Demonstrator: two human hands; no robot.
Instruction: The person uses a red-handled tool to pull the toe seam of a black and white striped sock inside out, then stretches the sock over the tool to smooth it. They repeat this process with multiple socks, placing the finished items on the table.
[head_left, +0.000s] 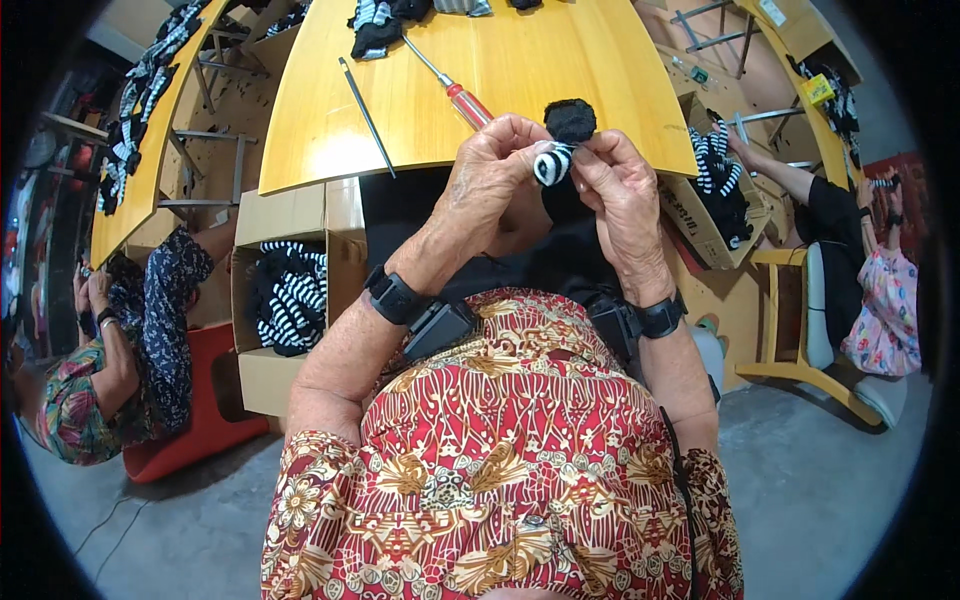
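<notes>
Close to the table's near edge, both hands pinch a small black-and-white striped knit piece with a fuzzy black end. My left hand grips its striped part, which bulges in a rounded roll below the fingertips. On the other side, my right hand closes thumb and fingers on the fabric just beneath the black end. Whether it is a sock or a glove I cannot tell. Just beyond my left hand lies a red-handled screwdriver-like tool, its long metal shaft pointing away.
The yellow table bears a thin dark rod and a knit pile at its far edge. Open cardboard boxes with striped knit pieces stand left and right. Other people sit at both sides.
</notes>
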